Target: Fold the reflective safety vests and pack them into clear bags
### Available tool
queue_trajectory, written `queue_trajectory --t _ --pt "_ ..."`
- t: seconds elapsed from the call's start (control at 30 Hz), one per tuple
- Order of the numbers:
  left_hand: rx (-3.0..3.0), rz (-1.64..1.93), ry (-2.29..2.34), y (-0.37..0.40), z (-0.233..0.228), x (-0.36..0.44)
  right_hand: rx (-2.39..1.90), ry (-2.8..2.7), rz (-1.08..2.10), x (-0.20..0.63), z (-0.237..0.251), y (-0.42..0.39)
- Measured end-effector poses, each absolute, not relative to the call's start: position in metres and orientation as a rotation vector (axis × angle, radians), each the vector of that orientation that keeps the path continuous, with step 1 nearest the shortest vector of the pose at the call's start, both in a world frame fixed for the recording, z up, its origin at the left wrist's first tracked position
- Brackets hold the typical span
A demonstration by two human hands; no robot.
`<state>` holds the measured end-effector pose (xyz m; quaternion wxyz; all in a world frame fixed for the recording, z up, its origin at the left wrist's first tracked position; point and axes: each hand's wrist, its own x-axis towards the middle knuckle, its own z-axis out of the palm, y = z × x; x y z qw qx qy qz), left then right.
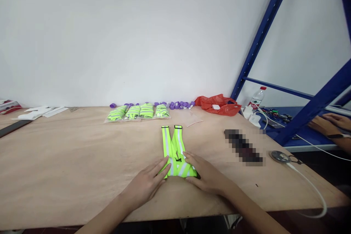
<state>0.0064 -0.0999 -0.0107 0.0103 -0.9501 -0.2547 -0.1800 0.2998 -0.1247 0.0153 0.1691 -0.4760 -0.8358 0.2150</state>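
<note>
A neon-yellow reflective strap vest [175, 150] with grey stripes lies flat on the wooden table [68, 161], its two straps running away from me. My left hand [149, 181] presses flat on the vest's near left edge. My right hand [204, 175] lies flat on its near right edge. Both hands have fingers spread and grip nothing. Farther back stands a row of several bagged folded vests [138, 112].
Purple caps [178, 105] line the wall behind the bags. A red plastic bag [218, 104], a water bottle [257, 98], a round disc on a white cable [281, 157] and blue shelf struts [309, 113] stand right. Another person's hands [330, 124] rest far right. Papers [41, 112] lie far left.
</note>
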Motion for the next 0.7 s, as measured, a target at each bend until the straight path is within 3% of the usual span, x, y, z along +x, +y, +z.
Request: queue_trajectory --t 0.3,0.7 --pt "-3.162 -0.542 -0.799 -0.085 0.020 0.009 -1.375 -2.328 0.641 0.299 0.015 -0.124" --pt "-3.153 -0.694 -0.993 -0.082 0.014 0.019 -1.438 -2.238 0.635 0.295 0.015 -0.120"
